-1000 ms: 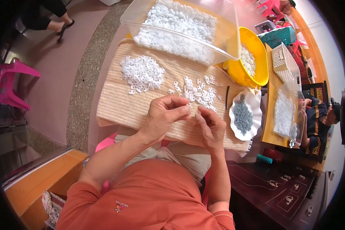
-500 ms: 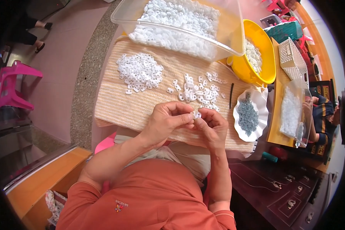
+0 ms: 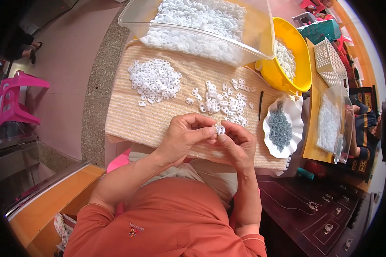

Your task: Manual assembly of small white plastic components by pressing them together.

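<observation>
Between my fingertips, above the near edge of the cloth-covered table (image 3: 128,115), is a small white plastic piece (image 3: 220,129) with holes. My left hand (image 3: 188,136) pinches its left side, partly hiding it. From the right, the thumb and forefinger of my right hand (image 3: 238,143) close on the same piece. Just beyond my hands lies a loose group of similar white pieces (image 3: 223,100). A larger heap of white pieces (image 3: 155,80) sits at the far left. Right of my hands stands a white scalloped dish (image 3: 297,124) of small grey-blue parts (image 3: 279,128).
A clear bin (image 3: 128,19) full of white pieces stands at the back, beside a yellow basin (image 3: 302,55). A thin black stick (image 3: 260,106) lies near the dish. At right are a white perforated basket (image 3: 329,60) and another person (image 3: 364,128); a pink stool (image 3: 21,103) stands left.
The white piece between my fingers has turned slightly and shows more of its holed face. My hands stay in nearly the same place; the whole view has shifted a little.
</observation>
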The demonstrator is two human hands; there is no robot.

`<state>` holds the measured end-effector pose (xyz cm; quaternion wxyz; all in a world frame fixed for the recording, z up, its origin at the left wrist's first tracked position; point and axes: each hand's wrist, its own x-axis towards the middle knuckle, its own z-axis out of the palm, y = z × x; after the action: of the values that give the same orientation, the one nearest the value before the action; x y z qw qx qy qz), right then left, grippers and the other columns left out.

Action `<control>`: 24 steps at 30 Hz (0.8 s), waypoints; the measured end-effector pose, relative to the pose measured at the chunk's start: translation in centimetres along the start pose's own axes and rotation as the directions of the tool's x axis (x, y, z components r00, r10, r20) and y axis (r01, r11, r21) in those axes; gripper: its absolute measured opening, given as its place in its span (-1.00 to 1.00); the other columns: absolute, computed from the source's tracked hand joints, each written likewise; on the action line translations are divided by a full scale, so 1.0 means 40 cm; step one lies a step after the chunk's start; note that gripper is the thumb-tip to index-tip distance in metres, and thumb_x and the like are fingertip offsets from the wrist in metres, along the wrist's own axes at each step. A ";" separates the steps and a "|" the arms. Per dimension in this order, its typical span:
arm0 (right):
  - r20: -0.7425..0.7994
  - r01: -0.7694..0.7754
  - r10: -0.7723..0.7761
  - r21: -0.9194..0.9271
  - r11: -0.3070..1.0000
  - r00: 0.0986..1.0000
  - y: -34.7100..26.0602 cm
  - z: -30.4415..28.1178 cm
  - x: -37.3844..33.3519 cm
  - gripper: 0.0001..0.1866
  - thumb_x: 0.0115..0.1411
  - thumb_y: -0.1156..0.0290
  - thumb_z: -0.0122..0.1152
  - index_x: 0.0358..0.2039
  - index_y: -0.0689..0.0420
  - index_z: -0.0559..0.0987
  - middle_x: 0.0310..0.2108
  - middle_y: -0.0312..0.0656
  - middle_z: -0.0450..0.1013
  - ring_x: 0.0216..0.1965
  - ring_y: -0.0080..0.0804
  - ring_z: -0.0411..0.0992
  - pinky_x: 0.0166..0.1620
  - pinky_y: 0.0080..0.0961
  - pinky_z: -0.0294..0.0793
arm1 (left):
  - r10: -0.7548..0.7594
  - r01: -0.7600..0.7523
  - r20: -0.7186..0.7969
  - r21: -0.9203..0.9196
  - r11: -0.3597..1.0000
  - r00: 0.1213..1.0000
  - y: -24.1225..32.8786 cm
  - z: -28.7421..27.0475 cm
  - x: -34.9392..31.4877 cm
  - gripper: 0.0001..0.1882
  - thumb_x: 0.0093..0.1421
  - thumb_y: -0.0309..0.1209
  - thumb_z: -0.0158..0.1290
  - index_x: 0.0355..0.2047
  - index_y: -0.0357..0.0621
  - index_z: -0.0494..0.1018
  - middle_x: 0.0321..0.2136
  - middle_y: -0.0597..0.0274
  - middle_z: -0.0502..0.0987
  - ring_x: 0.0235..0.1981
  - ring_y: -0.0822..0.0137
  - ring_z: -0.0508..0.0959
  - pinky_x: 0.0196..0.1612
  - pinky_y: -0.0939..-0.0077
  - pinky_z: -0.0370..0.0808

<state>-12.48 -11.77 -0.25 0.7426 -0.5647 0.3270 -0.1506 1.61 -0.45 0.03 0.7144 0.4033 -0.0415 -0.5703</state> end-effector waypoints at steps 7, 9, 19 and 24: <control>0.046 0.262 -0.264 -0.369 0.892 0.963 0.030 -0.037 0.012 -0.65 0.11 0.61 0.21 -0.06 0.37 0.45 -0.35 -0.20 0.49 -0.36 -0.54 0.47 -0.28 -0.61 0.51 | 0.026 -0.028 0.021 0.069 0.997 0.999 0.001 0.002 0.000 -0.84 0.13 -0.59 0.10 -0.24 -0.33 0.47 -0.42 0.12 0.56 -0.40 0.37 0.60 -0.27 0.53 0.60; -0.032 0.179 -0.190 -0.205 0.962 0.981 0.032 -0.037 0.014 -0.65 0.12 0.60 0.20 -0.06 0.37 0.45 -0.34 -0.19 0.50 -0.36 -0.55 0.47 -0.27 -0.62 0.50 | 0.031 -0.033 0.024 0.078 0.996 0.999 -0.001 0.001 0.001 -0.83 0.13 -0.60 0.10 -0.24 -0.34 0.47 -0.41 0.11 0.56 -0.40 0.37 0.60 -0.27 0.54 0.60; 0.001 0.192 -0.199 -0.262 0.946 0.980 0.025 -0.045 0.009 -0.66 0.12 0.57 0.21 -0.08 0.39 0.47 -0.38 -0.19 0.49 -0.38 -0.51 0.48 -0.25 -0.54 0.52 | 0.015 -0.018 0.040 0.081 0.997 0.999 -0.003 -0.002 0.000 -0.82 0.13 -0.57 0.11 -0.24 -0.36 0.47 -0.37 0.14 0.56 -0.39 0.43 0.58 -0.28 0.63 0.57; -0.023 0.129 -0.134 -0.149 0.980 0.991 0.017 -0.038 0.007 -0.68 0.05 0.51 0.25 -0.14 0.29 0.52 -0.36 -0.30 0.47 -0.33 -0.60 0.42 -0.25 -0.65 0.43 | 0.006 -0.010 0.036 0.102 0.995 0.999 -0.005 -0.002 0.000 -0.82 0.13 -0.56 0.11 -0.24 -0.36 0.48 -0.38 0.16 0.56 -0.39 0.45 0.58 -0.28 0.64 0.57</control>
<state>-13.38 -12.86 -1.19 0.6819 -0.6358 0.3113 -0.1841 1.48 -0.41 -0.15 0.6944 0.4291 -0.0849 -0.5714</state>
